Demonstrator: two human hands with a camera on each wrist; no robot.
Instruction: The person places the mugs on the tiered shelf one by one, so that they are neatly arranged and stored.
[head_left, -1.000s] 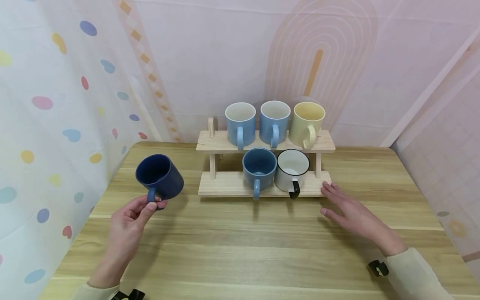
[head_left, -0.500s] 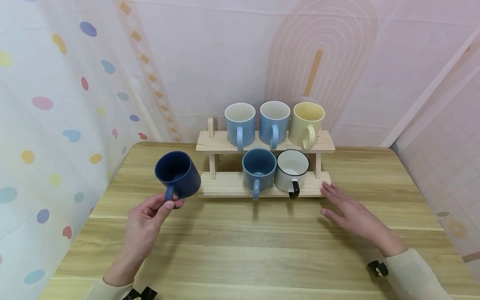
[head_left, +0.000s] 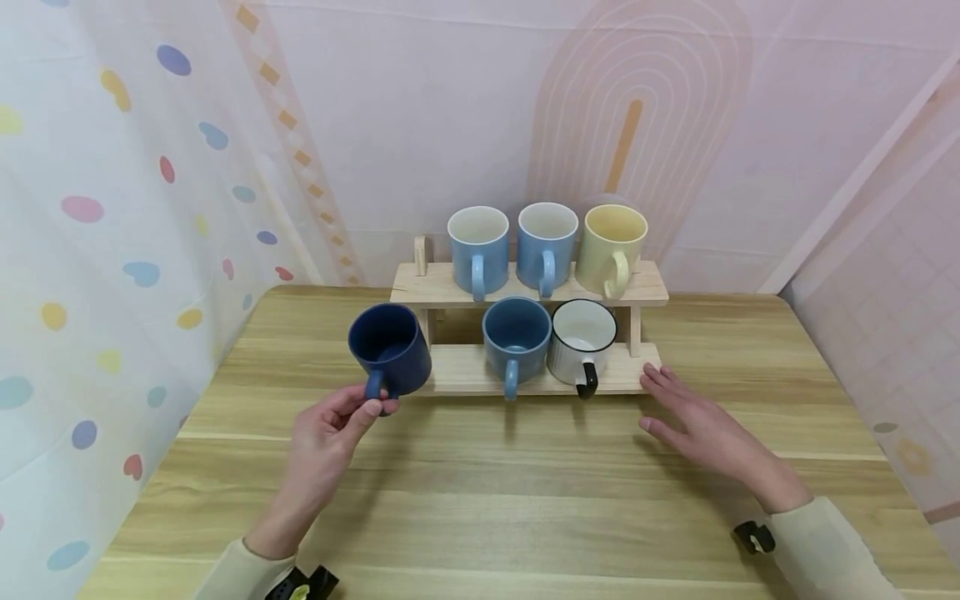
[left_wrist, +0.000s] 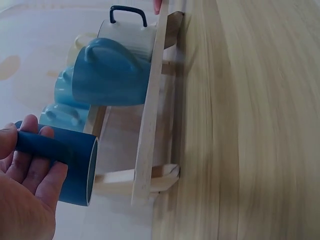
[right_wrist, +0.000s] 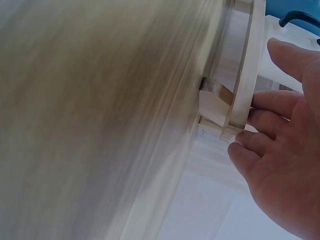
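By its handle my left hand [head_left: 330, 437] pinches a dark blue mug [head_left: 401, 358], held in the air in front of the left end of a two-tier wooden rack [head_left: 457, 371]. In the left wrist view the mug's [left_wrist: 80, 170] base clears the lower shelf [left_wrist: 148, 130]. On that lower shelf stand a greyish-blue mug [head_left: 517, 342] and, right beside it, a white mug [head_left: 573, 358] with a black rim and handle. My right hand [head_left: 701, 425] rests its fingertips against the shelf's right end, fingers loosely extended, as the right wrist view also shows.
The rack's upper shelf [head_left: 427, 290] carries two light blue mugs, the left one [head_left: 491, 258] and the middle one [head_left: 534, 254], and a yellow mug [head_left: 596, 258]. A wooden table [head_left: 525, 508] lies under everything. Patterned cloth [head_left: 420, 108] hangs behind and at both sides.
My left hand has carried the dark blue mug rightward, from out over the table to the rack's left end. The right hand and the other mugs stay where they were.
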